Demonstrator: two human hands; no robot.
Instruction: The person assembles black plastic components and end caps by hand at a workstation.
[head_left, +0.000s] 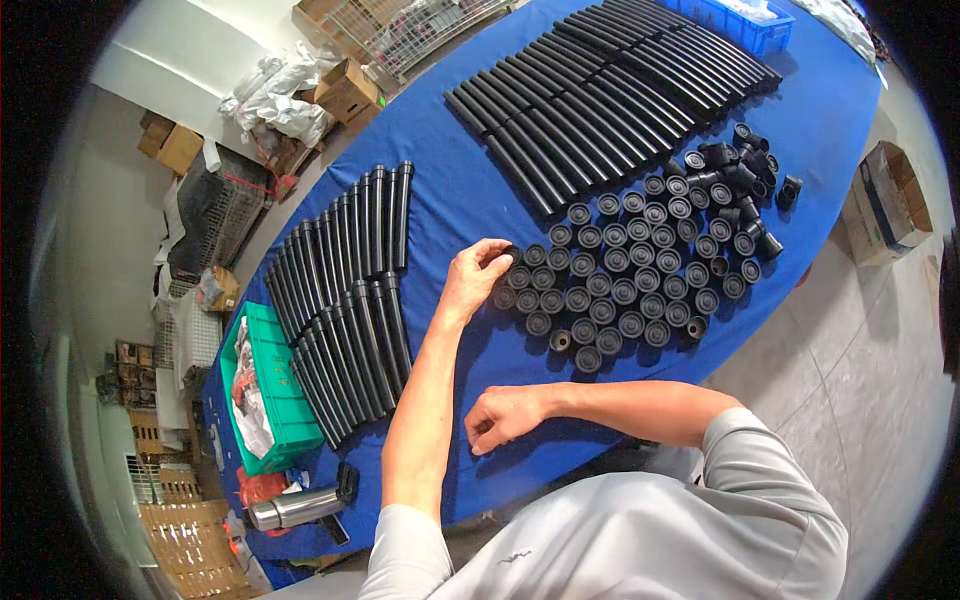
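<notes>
My left hand (pixel 474 277) reaches over the blue cloth to the left edge of a group of round black caps (pixel 623 291). Its thumb and fingers close on one black cap (pixel 512 254) at that edge. Most caps stand close together with their ringed round faces up. My right hand (pixel 504 414) rests on the cloth near the front edge, below the caps. Its fingers are curled in, and nothing shows in them. Left of my left forearm lie black tubes with wider collared ends (pixel 350 225), in two rows.
Long black tubes (pixel 590 90) lie side by side at the back of the blue-covered table (pixel 440 215). Loose caps (pixel 740 170) are heaped at the right. A green crate (pixel 285 410), a steel flask (pixel 295 509) and a blue crate (pixel 760 30) stand on it. A cardboard box (pixel 890 205) sits on the floor.
</notes>
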